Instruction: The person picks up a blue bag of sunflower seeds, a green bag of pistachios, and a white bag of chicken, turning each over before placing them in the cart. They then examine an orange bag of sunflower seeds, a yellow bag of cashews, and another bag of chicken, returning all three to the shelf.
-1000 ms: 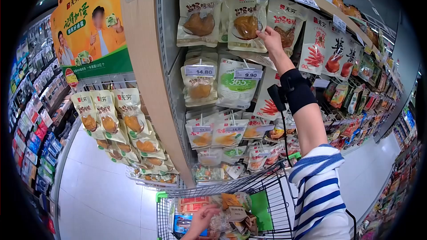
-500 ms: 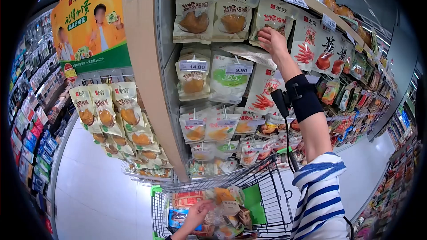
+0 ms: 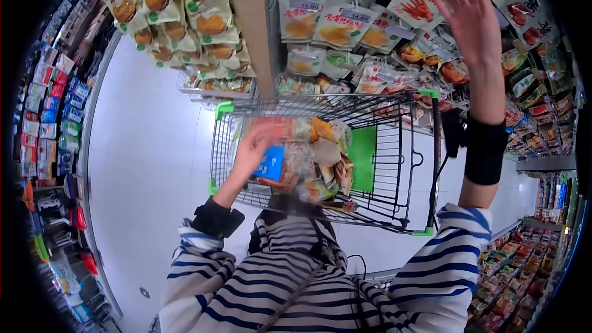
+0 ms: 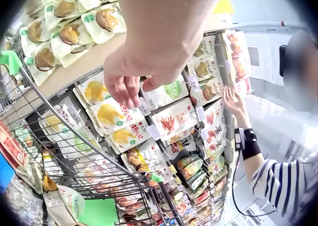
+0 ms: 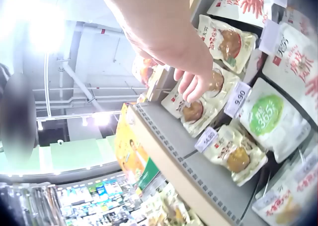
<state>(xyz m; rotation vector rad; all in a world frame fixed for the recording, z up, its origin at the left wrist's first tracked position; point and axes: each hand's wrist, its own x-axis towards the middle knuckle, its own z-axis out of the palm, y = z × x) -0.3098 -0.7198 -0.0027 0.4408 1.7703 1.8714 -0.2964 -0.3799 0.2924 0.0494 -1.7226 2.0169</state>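
My right hand (image 3: 465,18) is raised with its fingers spread, holding nothing. It overlaps the hanging chicken-feet packs (image 3: 414,1) in the head view. In the right wrist view its fingers bend loosely before cream chicken-leg packs (image 5: 231,42) on the upper shelf. Over the shopping cart (image 3: 364,160) is my left hand (image 3: 254,148), blurred in the head view. The left wrist view shows its fingers (image 4: 130,91) loosely bent with nothing between them. Below it in the cart lie a blue pack (image 3: 271,163), a yellow-orange pack (image 3: 320,128) and other packaged food.
Hooks hold white packs with yellow pictures (image 3: 342,21) behind the cart. A wooden shelf post (image 3: 246,31) divides them from the cream packs (image 3: 209,23) on the left rack. Price tags (image 5: 237,99) stick out before the packs. Another shelf (image 3: 49,105) runs along the far left.
The head view has tilted down. My right hand, earlier touching a chicken-leg pack's edge, has come off it and moved right with fingers spreading. My left hand stays over the cart.
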